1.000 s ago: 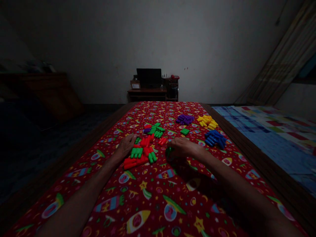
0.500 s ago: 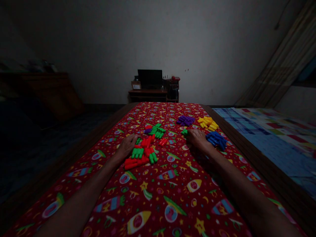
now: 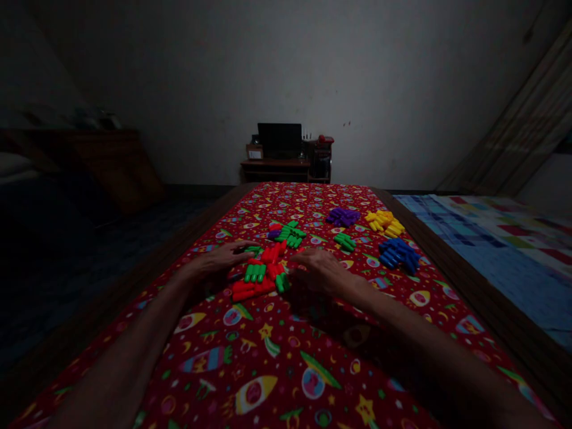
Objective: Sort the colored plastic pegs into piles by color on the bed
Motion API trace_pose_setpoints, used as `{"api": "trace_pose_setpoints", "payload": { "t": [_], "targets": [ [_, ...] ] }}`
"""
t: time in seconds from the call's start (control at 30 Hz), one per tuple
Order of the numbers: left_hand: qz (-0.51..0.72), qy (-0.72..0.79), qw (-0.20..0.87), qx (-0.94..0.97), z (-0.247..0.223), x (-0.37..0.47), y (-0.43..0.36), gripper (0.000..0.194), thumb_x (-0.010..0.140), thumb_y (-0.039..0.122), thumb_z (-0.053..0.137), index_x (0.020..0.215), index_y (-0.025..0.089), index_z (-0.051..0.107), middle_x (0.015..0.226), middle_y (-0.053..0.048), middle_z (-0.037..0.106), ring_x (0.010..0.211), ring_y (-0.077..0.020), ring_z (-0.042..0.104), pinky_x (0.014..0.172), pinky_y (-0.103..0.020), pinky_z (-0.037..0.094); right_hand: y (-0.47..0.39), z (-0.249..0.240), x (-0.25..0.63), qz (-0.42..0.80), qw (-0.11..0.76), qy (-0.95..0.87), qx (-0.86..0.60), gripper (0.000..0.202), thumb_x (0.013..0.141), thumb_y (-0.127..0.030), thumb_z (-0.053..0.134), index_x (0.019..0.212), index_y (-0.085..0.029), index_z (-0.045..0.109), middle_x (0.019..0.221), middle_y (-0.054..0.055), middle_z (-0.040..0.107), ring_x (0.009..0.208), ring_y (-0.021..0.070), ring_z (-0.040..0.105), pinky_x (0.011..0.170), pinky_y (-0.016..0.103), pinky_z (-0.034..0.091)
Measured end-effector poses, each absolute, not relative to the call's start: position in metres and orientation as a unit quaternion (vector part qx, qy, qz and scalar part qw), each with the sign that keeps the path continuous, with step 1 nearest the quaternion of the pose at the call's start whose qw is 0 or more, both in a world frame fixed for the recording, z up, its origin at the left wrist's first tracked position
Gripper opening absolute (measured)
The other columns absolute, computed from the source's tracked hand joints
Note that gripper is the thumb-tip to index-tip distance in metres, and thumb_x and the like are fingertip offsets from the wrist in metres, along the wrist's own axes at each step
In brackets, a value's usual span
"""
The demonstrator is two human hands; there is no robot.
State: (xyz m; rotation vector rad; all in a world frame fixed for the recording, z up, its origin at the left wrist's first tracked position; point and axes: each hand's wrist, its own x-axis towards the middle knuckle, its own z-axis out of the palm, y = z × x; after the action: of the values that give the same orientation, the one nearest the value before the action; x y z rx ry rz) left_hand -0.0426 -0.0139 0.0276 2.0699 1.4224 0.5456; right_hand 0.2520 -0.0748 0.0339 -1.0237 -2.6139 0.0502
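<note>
My left hand (image 3: 226, 256) reaches in from the left of a mixed group of bullet-shaped plastic toy pieces, its fingers stretched out beside a green piece (image 3: 252, 250). My right hand (image 3: 320, 269) hovers on the other side of that group, fingers extended and apart, holding nothing that I can see. Between the hands lie red pieces (image 3: 252, 289), a row of green pieces (image 3: 255, 273) and more red pieces (image 3: 272, 252). Just behind them is a green cluster (image 3: 291, 234) with a purple piece (image 3: 273, 235) at its left.
Sorted piles lie to the right: purple (image 3: 342, 217), yellow (image 3: 385, 223), blue (image 3: 399, 254) and a small green one (image 3: 345, 241). A red patterned cloth (image 3: 268, 357) covers the table. Beyond it stands a desk (image 3: 274, 170) with a monitor (image 3: 280, 140); a bed (image 3: 451, 238) is at right.
My right hand has left the small green pile and moved left to the mixed group. My left hand has shifted slightly, its fingers now stretched out. The view has turned a little left.
</note>
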Motion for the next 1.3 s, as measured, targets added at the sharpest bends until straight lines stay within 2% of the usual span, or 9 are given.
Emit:
{"api": "trace_pose_setpoints", "payload": {
  "t": [0.1,0.17,0.27,0.37,0.57,0.8,0.97,1.13,1.3],
  "targets": [
    [0.159,0.509,0.280,0.798,0.032,-0.049,-0.017,0.068,0.062,0.060,0.068,0.121,0.026,0.062,0.130,-0.007,0.060,0.116,-0.0277,0.057,0.093,-0.034,0.048,-0.087,0.012,0.231,0.011,0.192,-0.947,-0.256,0.028,0.091,-0.032,0.052,0.116,-0.022,0.056,0.118,0.011,0.057,0.106,0.0204,0.050,0.084,0.031,0.041],
    [0.131,0.498,0.274,0.812,0.034,-0.049,-0.018,0.071,0.058,0.055,0.072,0.122,0.026,0.061,0.136,-0.007,0.055,0.121,-0.0285,0.053,0.098,-0.036,0.045,-0.088,0.000,0.226,-0.011,0.184,-0.953,-0.239,0.029,0.091,-0.027,0.052,0.119,-0.023,0.053,0.121,0.011,0.053,0.112,0.0222,0.045,0.089,0.035,0.041],
    [0.106,0.493,0.276,0.818,0.033,-0.044,-0.018,0.074,0.058,0.053,0.072,0.124,0.023,0.059,0.141,-0.009,0.050,0.126,-0.0299,0.048,0.101,-0.037,0.042,-0.081,-0.008,0.226,-0.024,0.161,-0.952,-0.258,0.023,0.092,-0.020,0.047,0.113,-0.020,0.056,0.111,0.010,0.055,0.104,0.0217,0.046,0.086,0.034,0.043],
    [0.126,0.490,0.268,0.820,0.029,-0.037,-0.019,0.067,0.059,0.057,0.070,0.117,0.023,0.064,0.135,-0.008,0.056,0.122,-0.0302,0.052,0.098,-0.037,0.045,-0.073,-0.007,0.231,-0.023,0.159,-0.940,-0.300,0.022,0.092,-0.019,0.045,0.110,-0.019,0.057,0.104,0.010,0.057,0.094,0.0200,0.049,0.078,0.031,0.043],
    [0.210,0.471,0.236,0.824,0.018,-0.016,-0.018,0.057,0.069,0.061,0.062,0.110,0.021,0.066,0.122,-0.008,0.064,0.113,-0.0291,0.058,0.097,-0.038,0.046,-0.059,0.000,0.253,0.062,0.231,-0.899,-0.367,0.028,0.087,-0.011,0.044,0.113,-0.013,0.055,0.084,0.006,0.062,0.070,0.0149,0.051,0.064,0.025,0.036],
    [0.299,0.404,0.122,0.856,0.014,0.024,-0.028,0.051,0.083,0.053,0.054,0.122,0.021,0.058,0.129,-0.010,0.059,0.122,-0.0273,0.049,0.105,-0.043,0.037,-0.047,0.006,0.263,0.178,0.337,-0.845,-0.376,0.026,0.084,-0.014,0.042,0.107,-0.016,0.055,0.087,0.005,0.065,0.074,0.0149,0.056,0.064,0.023,0.037],
    [0.258,0.383,0.103,0.881,0.008,0.034,-0.038,0.039,0.085,0.043,0.057,0.118,0.024,0.061,0.119,-0.008,0.063,0.111,-0.0244,0.055,0.099,-0.038,0.042,-0.051,0.009,0.265,0.179,0.307,-0.875,-0.328,0.036,0.072,-0.008,0.047,0.107,-0.016,0.053,0.087,0.002,0.062,0.072,0.0139,0.052,0.062,0.022,0.035],
    [0.210,0.408,0.068,0.886,0.012,0.031,-0.041,0.038,0.084,0.045,0.059,0.115,0.024,0.063,0.108,-0.008,0.066,0.102,-0.0250,0.058,0.094,-0.039,0.044,-0.042,0.026,0.285,0.128,0.280,-0.861,-0.404,0.027,0.071,-0.011,0.055,0.097,-0.015,0.058,0.080,0.002,0.063,0.068,0.0128,0.052,0.059,0.020,0.032],
    [0.219,0.359,0.103,0.901,0.012,0.034,-0.037,0.039,0.087,0.044,0.054,0.120,0.025,0.060,0.121,-0.007,0.063,0.114,-0.0240,0.054,0.101,-0.039,0.040,-0.028,0.051,0.324,0.049,0.182,-0.824,-0.534,0.020,0.074,-0.007,0.051,0.085,-0.014,0.066,0.074,0.005,0.064,0.063,0.0124,0.052,0.055,0.022,0.027]
  ]
}}
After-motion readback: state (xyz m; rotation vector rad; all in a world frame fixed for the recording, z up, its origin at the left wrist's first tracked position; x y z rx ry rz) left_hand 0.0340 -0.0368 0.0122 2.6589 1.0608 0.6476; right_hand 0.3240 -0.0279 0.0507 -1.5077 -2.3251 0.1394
